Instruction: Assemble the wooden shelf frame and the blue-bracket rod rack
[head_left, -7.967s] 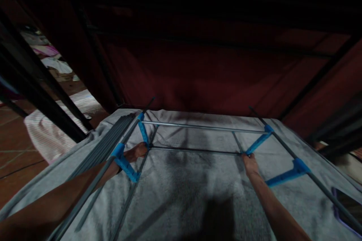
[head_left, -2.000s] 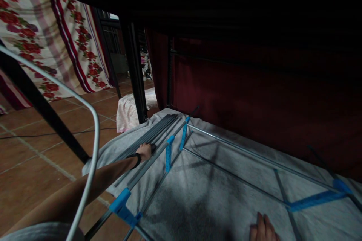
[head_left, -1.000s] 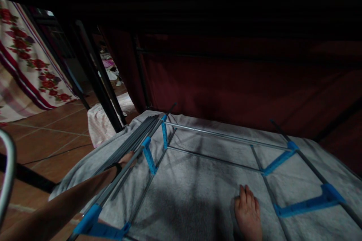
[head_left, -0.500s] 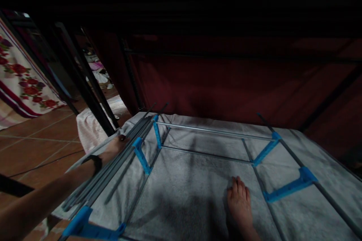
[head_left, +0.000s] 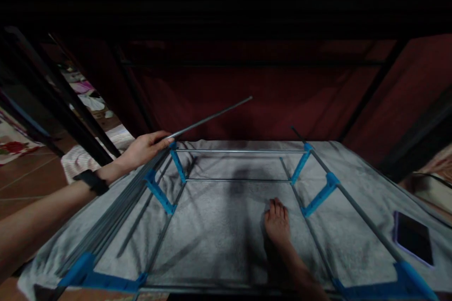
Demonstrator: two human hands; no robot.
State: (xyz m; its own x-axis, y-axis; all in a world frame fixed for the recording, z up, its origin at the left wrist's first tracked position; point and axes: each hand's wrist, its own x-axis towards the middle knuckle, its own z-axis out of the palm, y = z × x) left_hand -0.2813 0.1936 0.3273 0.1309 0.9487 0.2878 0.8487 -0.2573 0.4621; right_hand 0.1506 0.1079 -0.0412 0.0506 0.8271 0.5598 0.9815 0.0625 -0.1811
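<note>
My left hand [head_left: 150, 146], with a dark band on its wrist, grips one end of a grey metal tube [head_left: 215, 115]. That tube slants up to the right, above the back left corner of a frame. Metal rods [head_left: 243, 151] and blue plastic connectors [head_left: 160, 193] make up this frame, which lies on a grey blanket. Below my left arm, a bundle of loose tubes [head_left: 116, 211] runs along the frame's left side. My right hand [head_left: 278, 221] rests flat on the blanket inside the frame, palm down, holding nothing.
The grey blanket [head_left: 226, 230] covers the bed surface. A phone [head_left: 413, 239] lies on it at the right. Behind hangs a dark red curtain [head_left: 219, 89] with black metal bars. Black posts [head_left: 79, 99] and a tiled floor [head_left: 21, 188] are at the left.
My left hand has risen from the bundle with one tube and swung it to the right. My right hand stays on the blanket. The view has turned right, bringing the phone in.
</note>
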